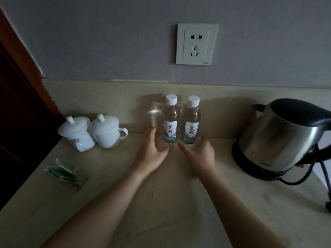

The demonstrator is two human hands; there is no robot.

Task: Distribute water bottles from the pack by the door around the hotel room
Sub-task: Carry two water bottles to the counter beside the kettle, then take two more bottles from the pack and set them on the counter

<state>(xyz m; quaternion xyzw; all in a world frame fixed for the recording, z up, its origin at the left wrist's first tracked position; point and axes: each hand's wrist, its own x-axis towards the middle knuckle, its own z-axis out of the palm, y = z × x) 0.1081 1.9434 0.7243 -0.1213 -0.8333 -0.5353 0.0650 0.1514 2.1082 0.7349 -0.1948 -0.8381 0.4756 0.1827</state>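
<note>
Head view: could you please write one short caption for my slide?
Both hands, left hand and right hand, flank two upright water bottles on a counter between lidded cups and kettle.

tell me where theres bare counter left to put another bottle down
Widest bare stretch of counter: the near middle, under the forearms. Another strip lies between the right bottle and the kettle. A narrower gap separates the lidded cups from the left bottle. Crowded: the left edge, with cups and sachet holder.
</note>
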